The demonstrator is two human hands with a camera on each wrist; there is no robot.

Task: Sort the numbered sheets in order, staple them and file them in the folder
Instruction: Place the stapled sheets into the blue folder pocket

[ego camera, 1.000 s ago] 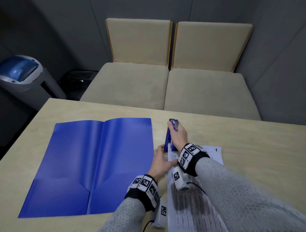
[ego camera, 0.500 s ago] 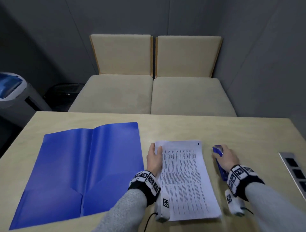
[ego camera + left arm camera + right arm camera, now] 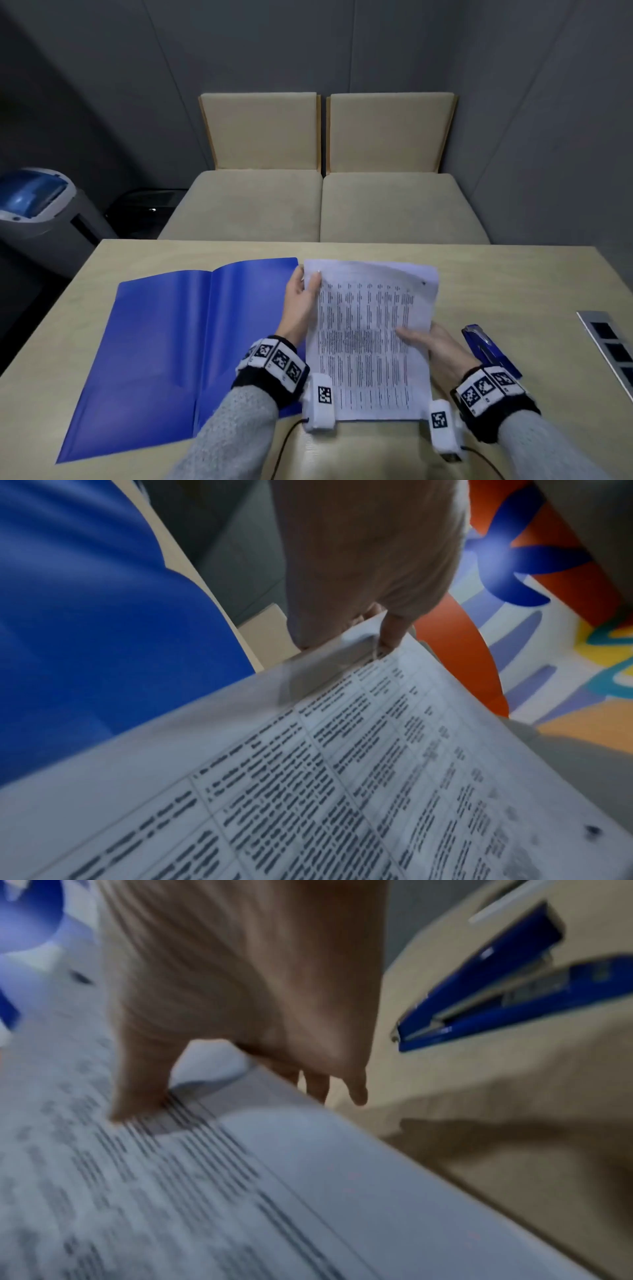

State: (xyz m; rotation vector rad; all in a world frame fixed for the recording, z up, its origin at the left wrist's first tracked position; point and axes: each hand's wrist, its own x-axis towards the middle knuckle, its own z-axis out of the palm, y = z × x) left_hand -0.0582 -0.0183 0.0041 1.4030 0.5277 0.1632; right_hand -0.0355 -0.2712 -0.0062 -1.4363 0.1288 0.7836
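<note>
Above the table (image 3: pixel 513 274), both hands — left hand (image 3: pixel 301 308), right hand (image 3: pixel 435 346) — pinch the sheets (image 3: pixel 370 342). Filing comes next, I judge — slide them left into the folder (image 3: pixel 164 342).

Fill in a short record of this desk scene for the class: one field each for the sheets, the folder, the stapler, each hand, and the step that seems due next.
sheets: printed stack, held up off the table by both hands
folder: blue, lying open on the table, left of the sheets
stapler: blue, on the table beside the right wrist, untouched
left hand: pinches the stack's upper left edge
right hand: grips the right edge, thumb on top
likely next step: probably placing the stack in the open folder
</note>
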